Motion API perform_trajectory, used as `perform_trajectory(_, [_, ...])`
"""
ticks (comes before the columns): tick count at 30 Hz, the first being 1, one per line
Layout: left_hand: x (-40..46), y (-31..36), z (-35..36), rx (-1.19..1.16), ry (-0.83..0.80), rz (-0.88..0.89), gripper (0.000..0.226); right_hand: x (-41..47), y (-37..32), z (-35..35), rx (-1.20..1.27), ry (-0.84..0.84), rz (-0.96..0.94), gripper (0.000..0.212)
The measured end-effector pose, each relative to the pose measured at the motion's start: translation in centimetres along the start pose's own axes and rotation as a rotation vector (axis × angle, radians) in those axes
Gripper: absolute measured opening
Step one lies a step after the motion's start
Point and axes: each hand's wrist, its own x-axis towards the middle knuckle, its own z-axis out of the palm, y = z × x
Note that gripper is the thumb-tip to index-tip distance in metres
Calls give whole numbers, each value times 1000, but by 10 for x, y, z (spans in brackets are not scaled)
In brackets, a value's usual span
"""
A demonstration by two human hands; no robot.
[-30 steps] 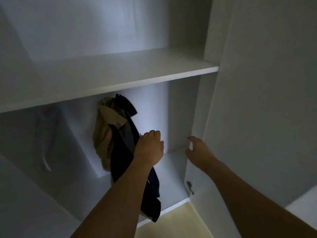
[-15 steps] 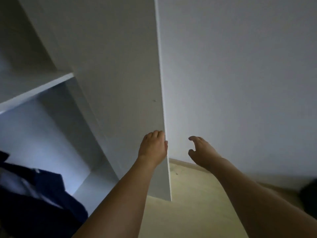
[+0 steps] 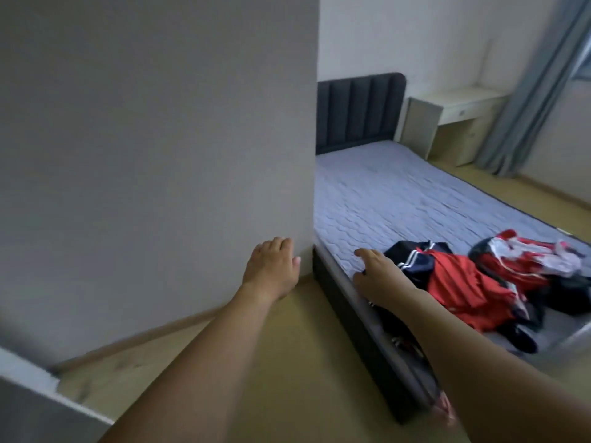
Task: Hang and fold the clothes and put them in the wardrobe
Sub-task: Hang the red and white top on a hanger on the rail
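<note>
Reaching out from the wardrobe side of the room, a person's two bare arms stretch toward a bed (image 3: 415, 193) in the single head-camera view. The left hand (image 3: 271, 268) lies against the edge of a large white panel (image 3: 160, 139), probably the wardrobe door, its fingers (image 3: 281, 247) loosely bent over that edge and holding no clothing. The right hand (image 3: 379, 273) hovers near the mattress edge, fingers relaxed and slightly spread, gripping nothing. Just beyond the right fingertips lies the next work: a heap of clothes (image 3: 460, 282) in red and navy on the near end of the bed, with a second red, white and dark bundle (image 3: 527, 257) further to the right of that hand. More fabric seems to hang over the bed's side below the right forearm, though blur hides its shape.

The step in hand looks like fetching the next garment. It would go best if the left hand lets go of the panel and the right takes a single piece from the top of the nearer heap, lifting by a collar or waistband so it falls straight for folding. Pulling from the middle could drag the tangled neighbours onto the floor (image 3: 287, 362).
</note>
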Motion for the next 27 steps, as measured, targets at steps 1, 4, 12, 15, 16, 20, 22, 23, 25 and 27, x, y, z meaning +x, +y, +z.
perform_trajectory(1, [17,31,6,-8,0,38,45,1,28,-14,13,17,41,56])
perform_trajectory(4, [65,109,26,-43,-16,125,45,16,99,-42,44,73,98,53])
perform_trajectory(12, [201,226,122,-32,-230,71,38,83,275,-115,65,78,210,50])
perform_trajectory(15, [262,308,144,-66,-287,125,37,99,357,-167,26,96,344,54])
perform_trajectory(16, [281,339,148,-86,-285,160,37,104,383,-184,33,115,382,54])
perform_trajectory(20, [347,470,166,-147,-269,299,37,124,484,-237,71,160,459,55])
perform_trajectory(22, [378,532,182,-169,-266,329,36,136,540,-258,99,169,465,57])
perform_trajectory(23, [392,561,192,-181,-272,327,37,142,569,-268,116,168,465,56])
perform_trajectory(25, [418,617,211,-197,-294,307,39,150,628,-290,149,158,472,50])
perform_trajectory(27, [444,669,230,-201,-331,268,39,158,690,-316,174,149,494,50])
